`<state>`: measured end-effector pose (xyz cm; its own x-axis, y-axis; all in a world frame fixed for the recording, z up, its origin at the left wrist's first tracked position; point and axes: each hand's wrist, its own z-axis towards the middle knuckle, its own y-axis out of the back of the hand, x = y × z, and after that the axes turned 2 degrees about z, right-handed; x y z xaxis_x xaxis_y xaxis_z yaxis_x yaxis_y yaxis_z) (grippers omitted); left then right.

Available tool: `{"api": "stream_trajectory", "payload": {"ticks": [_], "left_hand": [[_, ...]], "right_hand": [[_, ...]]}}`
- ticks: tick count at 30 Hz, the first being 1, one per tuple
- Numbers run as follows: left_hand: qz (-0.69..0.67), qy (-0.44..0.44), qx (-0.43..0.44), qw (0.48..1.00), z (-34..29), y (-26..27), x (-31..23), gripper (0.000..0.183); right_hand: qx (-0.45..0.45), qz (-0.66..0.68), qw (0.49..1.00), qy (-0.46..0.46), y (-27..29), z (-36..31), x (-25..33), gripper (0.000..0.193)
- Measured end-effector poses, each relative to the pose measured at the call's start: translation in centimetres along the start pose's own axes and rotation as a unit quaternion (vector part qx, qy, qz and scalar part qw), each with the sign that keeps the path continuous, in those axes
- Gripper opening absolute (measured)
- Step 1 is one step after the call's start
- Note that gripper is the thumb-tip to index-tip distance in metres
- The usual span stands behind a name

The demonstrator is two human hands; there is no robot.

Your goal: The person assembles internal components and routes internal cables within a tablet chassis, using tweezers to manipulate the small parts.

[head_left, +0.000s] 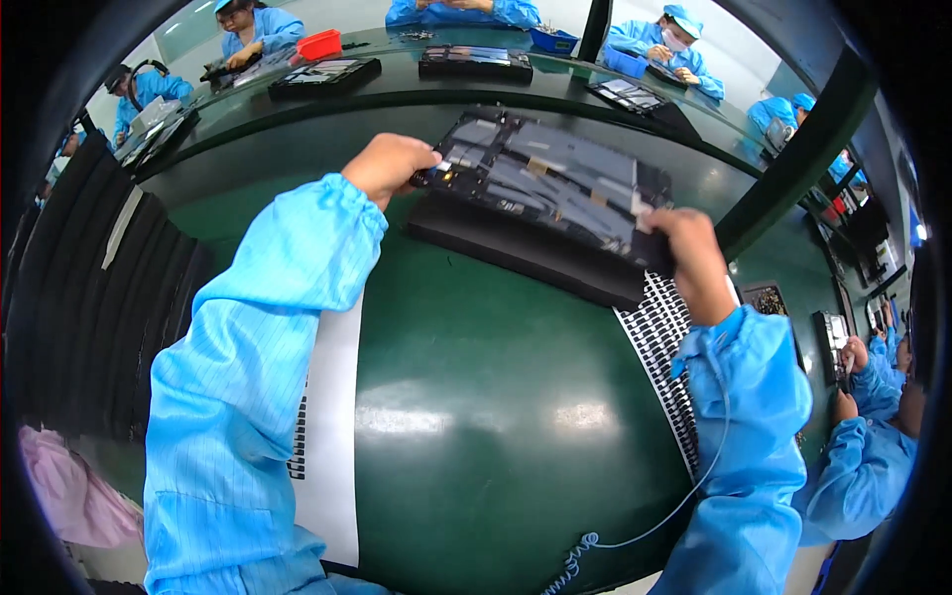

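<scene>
Both my hands hold a flat electronic assembly (555, 178) by its two ends, at the far middle of the table. It has a black frame, grey panels and ribbon-like strips, and is smeared by motion. My left hand (389, 169) is closed on the left end, thumb on the upper side. My right hand (691, 256) grips the right end, blurred, fingers partly hidden. Just under the assembly's near side is a thick black slab (516, 253); whether the two touch, I cannot tell. A coiled light-blue cord (635, 538) runs from my right cuff to the near table edge.
A tall stack of black slabs (94, 288) stands at left. White sheets with black pieces, one a left sheet (332, 436) and one a right sheet (662, 347), flank the green table (476, 436). A dark post (803, 149) rises at right. Co-workers sit beyond and to the right.
</scene>
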<state>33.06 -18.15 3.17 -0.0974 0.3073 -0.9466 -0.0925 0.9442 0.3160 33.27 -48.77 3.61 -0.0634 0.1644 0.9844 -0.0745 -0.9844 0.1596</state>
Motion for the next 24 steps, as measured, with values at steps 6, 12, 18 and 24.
{"api": "stream_trajectory", "payload": {"ticks": [6, 12, 18, 24], "left_hand": [[0.087, -0.117, -0.033, 0.989, -0.1, -0.3, 4.3, 0.025], [0.145, -0.092, -0.051, 0.984, -0.2, -1.7, 5.1, 0.035], [0.269, -0.162, -0.129, 0.941, -0.3, -3.7, 5.1, 0.042], [0.229, -0.238, -0.228, 0.916, -4.2, -1.4, 1.6, 0.054]], "right_hand": [[-0.039, 0.009, 0.999, -0.023, -1.7, -2.0, -2.1, 0.026], [-0.050, -0.097, 0.993, 0.037, -0.6, -1.5, -4.1, 0.026], [-0.106, -0.148, 0.979, 0.086, -2.4, -1.8, -4.3, 0.045], [-0.110, 0.082, 0.983, 0.121, -2.0, -3.7, 1.4, 0.043]]}}
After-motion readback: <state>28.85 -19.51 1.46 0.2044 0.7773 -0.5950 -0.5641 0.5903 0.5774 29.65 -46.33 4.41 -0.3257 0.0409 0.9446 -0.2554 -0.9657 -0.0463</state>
